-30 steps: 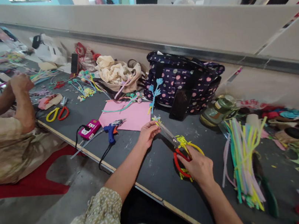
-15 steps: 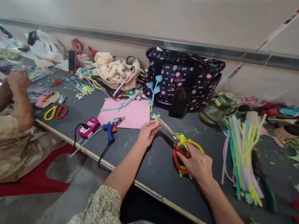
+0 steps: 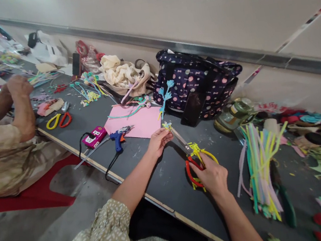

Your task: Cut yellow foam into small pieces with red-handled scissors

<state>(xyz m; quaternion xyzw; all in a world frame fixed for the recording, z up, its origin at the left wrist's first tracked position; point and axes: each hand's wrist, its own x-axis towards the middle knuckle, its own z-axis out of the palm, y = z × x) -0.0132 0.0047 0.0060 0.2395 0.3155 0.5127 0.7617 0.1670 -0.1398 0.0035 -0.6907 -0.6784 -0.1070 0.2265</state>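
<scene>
My right hand point(image 3: 213, 172) is closed round the handles of a pair of scissors point(image 3: 187, 148), one loop red and the other yellow. The blades point up and left, their tips reaching my left hand point(image 3: 161, 139). Between the pinched thumb and fingers of that left hand is a small yellow and pale blue craft flower point(image 3: 166, 126), touching the blade tips. Yellow cut pieces point(image 3: 194, 149) lie under and around the scissors on the dark table point(image 3: 165, 176).
A blue glue gun point(image 3: 117, 141) and a pink sheet point(image 3: 136, 121) lie to the left. Behind stands a dark patterned bag point(image 3: 172, 78) with a phone point(image 3: 193, 108) against it. At right lie a bundle of coloured strips point(image 3: 262, 169) and a glass jar point(image 3: 233, 114). Co-workers' hands point(image 3: 19, 86) are at far left.
Almost nothing differs. The scissor blades look slightly closer together at my left hand, and the view has shifted a little.
</scene>
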